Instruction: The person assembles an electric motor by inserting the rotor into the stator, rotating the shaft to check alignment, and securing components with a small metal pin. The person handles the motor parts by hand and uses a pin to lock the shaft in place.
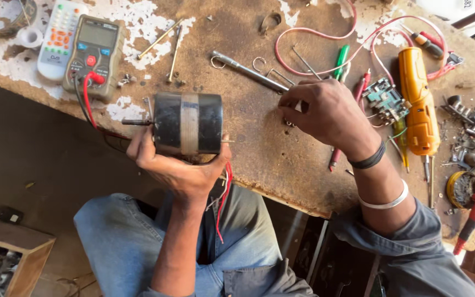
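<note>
My left hand (pixel 180 168) grips a black cylindrical motor (pixel 188 122) from below, holding it at the worn workbench's front edge; its shaft points left and red wires hang under it. My right hand (pixel 325 113) rests on the bench to the right, fingertips pinched on something small near a long metal tool (pixel 248 71); what it pinches is hidden. A black band and a silver bangle sit on that wrist.
A multimeter (pixel 94 52) with red and black leads and a white remote (pixel 59 36) lie at the back left. An orange electric screwdriver (pixel 419 102), a circuit board (pixel 385 99), screwdrivers, red wire and loose scrap crowd the right. A wooden box (pixel 12 258) stands on the floor.
</note>
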